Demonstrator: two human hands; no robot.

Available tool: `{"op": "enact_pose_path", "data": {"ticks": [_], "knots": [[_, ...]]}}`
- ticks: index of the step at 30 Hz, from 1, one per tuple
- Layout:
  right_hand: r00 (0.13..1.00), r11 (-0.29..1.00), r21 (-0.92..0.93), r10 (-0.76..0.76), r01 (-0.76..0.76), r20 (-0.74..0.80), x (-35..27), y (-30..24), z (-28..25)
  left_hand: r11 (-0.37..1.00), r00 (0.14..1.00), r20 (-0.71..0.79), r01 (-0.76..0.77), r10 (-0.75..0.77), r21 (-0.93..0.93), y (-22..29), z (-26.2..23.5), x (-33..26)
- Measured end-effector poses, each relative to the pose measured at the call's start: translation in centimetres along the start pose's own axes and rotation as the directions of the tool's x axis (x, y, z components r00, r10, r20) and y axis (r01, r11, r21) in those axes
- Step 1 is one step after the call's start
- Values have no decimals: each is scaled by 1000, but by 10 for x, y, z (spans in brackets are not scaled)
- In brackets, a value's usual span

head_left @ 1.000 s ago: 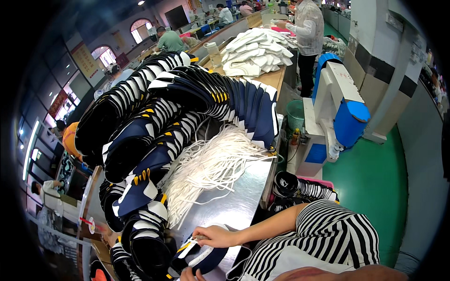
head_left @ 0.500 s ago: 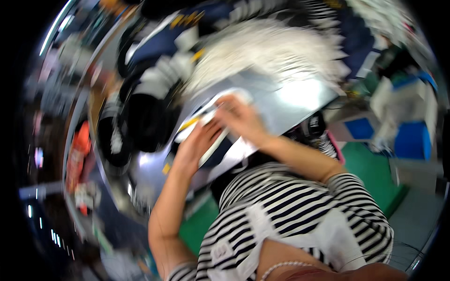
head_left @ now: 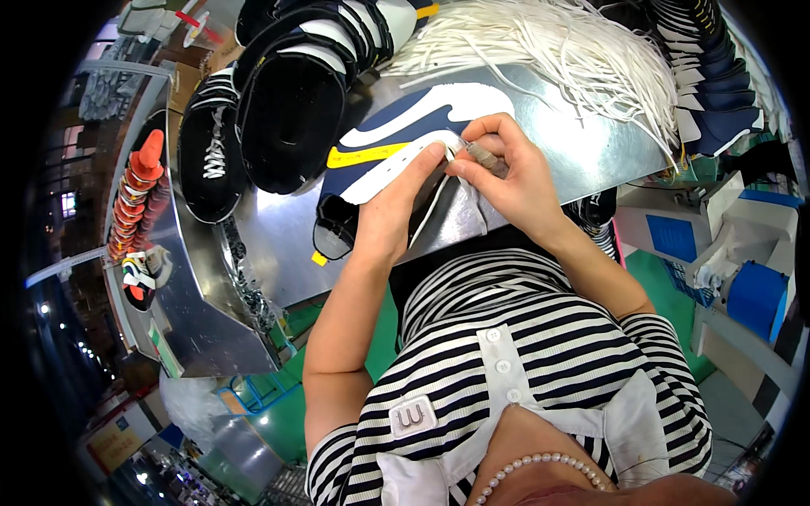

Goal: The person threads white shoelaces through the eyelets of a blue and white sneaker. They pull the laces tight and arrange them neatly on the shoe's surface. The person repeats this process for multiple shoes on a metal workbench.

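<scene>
On the shiny steel worktable [head_left: 540, 152] I see the navy-and-white fabric shoe upper [head_left: 396, 148], light and floppy. My left hand [head_left: 392, 211] pins its eyelet edge; my right hand [head_left: 510, 173] pinches a white lace [head_left: 453, 152] tip.

Both hands meet over a navy and white shoe upper [head_left: 396, 148] lying on the metal tabletop [head_left: 582, 152]. The left hand [head_left: 392, 211] presses its white edge, while the right hand [head_left: 510, 173] pinches a small grey tool [head_left: 483, 154] (tip hidden). White laces [head_left: 548, 51] pile just behind.
</scene>
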State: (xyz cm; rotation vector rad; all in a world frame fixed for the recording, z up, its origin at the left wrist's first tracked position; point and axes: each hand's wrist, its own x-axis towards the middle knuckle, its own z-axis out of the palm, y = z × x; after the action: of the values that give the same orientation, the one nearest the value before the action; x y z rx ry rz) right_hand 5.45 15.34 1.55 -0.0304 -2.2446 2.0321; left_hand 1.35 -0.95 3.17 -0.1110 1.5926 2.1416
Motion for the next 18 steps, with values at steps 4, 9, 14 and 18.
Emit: {"op": "enact_pose_path", "data": {"ticks": [4, 9, 14, 18], "knots": [[999, 994, -97, -45, 47, 18, 4, -4, -2, 997, 997, -28, -69, 69, 27, -4, 2, -2], [998, 998, -49, -23, 26, 58, -1, -18, -8, 991, 990, -102, -82, 92, 105, -4, -1, 0], [992, 988, -127, -78, 91, 104, 3, -10, -14, 984, 987, -87, -123, 135, 129, -4, 3, -1], [986, 978, -190, -54, 84, 155, 8, -11, -18, 963, 978, -62, -183, 199, 200, -7, 3, -2]]}}
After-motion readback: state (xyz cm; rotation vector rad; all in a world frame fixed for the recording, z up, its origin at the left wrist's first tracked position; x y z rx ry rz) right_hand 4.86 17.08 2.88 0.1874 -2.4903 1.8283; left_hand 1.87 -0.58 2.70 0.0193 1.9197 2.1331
